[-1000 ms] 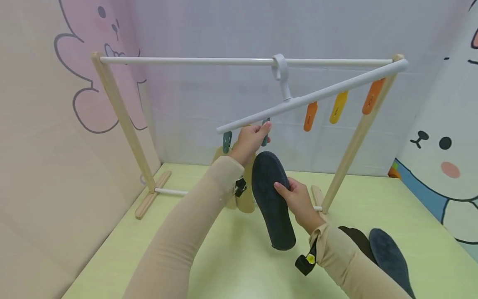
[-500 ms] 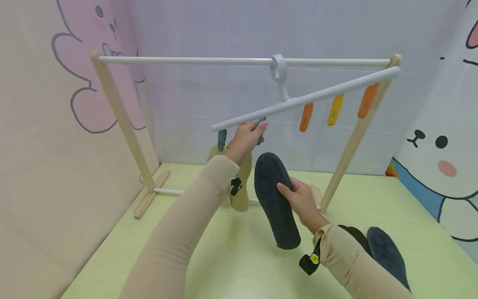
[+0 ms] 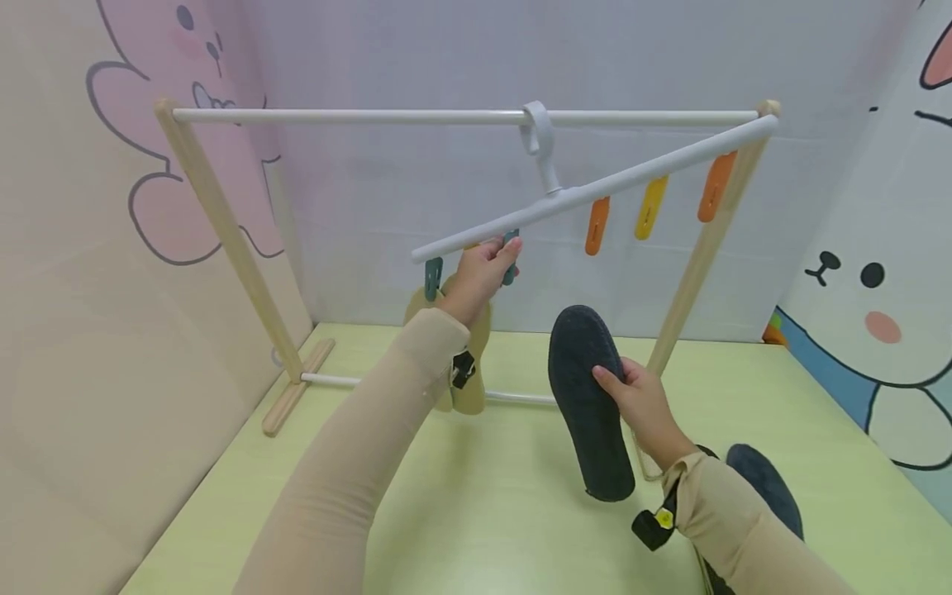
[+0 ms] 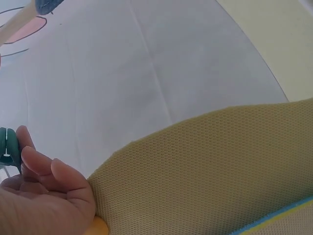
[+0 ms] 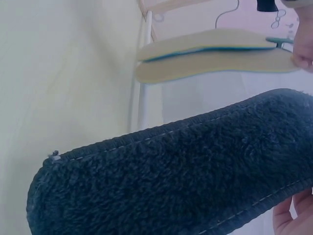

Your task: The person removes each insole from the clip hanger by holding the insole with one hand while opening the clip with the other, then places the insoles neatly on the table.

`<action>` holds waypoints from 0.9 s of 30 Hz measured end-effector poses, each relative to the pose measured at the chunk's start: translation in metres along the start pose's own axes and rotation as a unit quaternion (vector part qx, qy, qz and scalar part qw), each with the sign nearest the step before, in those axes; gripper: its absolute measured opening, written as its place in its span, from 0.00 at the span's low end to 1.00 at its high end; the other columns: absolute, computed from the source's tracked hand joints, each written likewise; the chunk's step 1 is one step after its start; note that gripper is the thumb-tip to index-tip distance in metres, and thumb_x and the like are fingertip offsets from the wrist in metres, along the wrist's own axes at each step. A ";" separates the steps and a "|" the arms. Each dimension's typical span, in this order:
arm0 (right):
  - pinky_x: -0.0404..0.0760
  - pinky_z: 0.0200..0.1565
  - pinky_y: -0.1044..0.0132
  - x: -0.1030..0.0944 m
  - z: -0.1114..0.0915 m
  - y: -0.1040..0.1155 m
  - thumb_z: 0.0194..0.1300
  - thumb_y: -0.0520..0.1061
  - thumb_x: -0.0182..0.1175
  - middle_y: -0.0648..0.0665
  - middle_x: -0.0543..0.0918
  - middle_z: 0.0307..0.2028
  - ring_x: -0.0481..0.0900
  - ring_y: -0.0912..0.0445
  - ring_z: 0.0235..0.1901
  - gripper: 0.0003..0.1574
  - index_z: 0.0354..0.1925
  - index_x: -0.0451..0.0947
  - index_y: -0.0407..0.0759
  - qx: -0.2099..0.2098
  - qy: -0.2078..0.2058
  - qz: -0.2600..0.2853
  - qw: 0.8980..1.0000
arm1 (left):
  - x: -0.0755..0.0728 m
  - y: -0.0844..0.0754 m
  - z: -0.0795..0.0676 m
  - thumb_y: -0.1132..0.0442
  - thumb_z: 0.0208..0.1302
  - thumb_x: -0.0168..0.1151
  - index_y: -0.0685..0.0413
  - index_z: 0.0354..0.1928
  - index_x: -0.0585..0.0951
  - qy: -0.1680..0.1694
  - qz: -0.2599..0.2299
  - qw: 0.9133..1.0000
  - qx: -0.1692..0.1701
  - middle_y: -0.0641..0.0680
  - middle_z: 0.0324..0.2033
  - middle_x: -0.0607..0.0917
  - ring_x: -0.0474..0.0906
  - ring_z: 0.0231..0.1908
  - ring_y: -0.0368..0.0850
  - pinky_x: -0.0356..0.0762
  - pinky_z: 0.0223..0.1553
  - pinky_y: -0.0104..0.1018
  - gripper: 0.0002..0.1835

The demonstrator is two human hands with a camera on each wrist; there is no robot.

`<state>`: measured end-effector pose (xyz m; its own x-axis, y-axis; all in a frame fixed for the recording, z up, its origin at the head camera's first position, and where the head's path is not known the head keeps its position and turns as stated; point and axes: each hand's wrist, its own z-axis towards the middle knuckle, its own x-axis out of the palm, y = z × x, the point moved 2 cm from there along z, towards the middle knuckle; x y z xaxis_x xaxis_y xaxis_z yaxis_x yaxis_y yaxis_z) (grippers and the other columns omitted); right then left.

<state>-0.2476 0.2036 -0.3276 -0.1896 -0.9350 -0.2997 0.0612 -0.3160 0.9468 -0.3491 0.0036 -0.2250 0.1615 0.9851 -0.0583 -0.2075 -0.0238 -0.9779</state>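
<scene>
A tilted white clip hanger (image 3: 625,179) hangs from the rack. Under its lower half, my left hand (image 3: 479,277) pinches a green clip (image 3: 510,268), which also shows at the left edge of the left wrist view. My right hand (image 3: 647,409) grips a dark insole (image 3: 591,413) by its side, thumb on its face; its fuzzy side fills the right wrist view. Two beige insoles (image 3: 470,388) hang behind my left wrist, partly hidden by it. Another green clip (image 3: 433,277) holds the left one, and an orange clip (image 4: 98,226) shows beside my left hand.
Orange (image 3: 597,225) and yellow clips (image 3: 651,207) hang along the hanger's raised right half. The wooden rack (image 3: 230,240) stands on a pale green table (image 3: 506,529). More dark insoles (image 3: 766,483) lie at the right, partly under my right sleeve.
My right hand has carried the dark insole to the right, away from my left hand. My left hand keeps its hold on the green clip. The head view has shifted slightly.
</scene>
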 end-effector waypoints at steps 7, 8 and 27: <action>0.73 0.42 0.74 -0.018 -0.001 -0.012 0.69 0.41 0.57 0.42 0.86 0.36 0.76 0.70 0.31 0.23 0.51 0.72 0.20 0.006 -0.005 -0.033 0.999 | 0.001 0.001 0.001 0.54 0.72 0.53 0.60 0.40 0.76 -0.006 -0.009 1.000 -0.003 0.48 0.22 0.71 0.64 0.26 0.39 0.60 0.32 0.29 0.14; 0.73 0.42 0.74 -0.021 -0.001 -0.013 0.69 0.42 0.58 0.42 0.86 0.35 0.76 0.70 0.32 0.23 0.51 0.72 0.21 0.003 -0.004 -0.047 0.999 | 0.002 0.001 0.001 0.54 0.72 0.53 0.61 0.40 0.77 -0.006 -0.005 1.000 -0.006 0.48 0.22 0.71 0.64 0.26 0.39 0.60 0.32 0.29 0.15; 0.76 0.45 0.56 -0.071 -0.008 -0.044 0.71 0.52 0.55 0.46 0.85 0.33 0.76 0.63 0.33 0.31 0.52 0.72 0.22 0.081 0.022 -0.130 0.988 | 0.008 -0.003 -0.005 0.55 0.70 0.56 0.63 0.55 0.79 -0.048 -0.023 0.998 -0.025 0.48 0.22 0.74 0.69 0.25 0.36 0.59 0.25 0.25 0.20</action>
<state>-0.2289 0.2830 -0.3491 -0.1356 -0.8333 -0.5359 -0.1414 -0.5191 0.8429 -0.3426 0.0106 -0.2235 0.0753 0.9972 0.0039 -0.1526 0.0154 -0.9882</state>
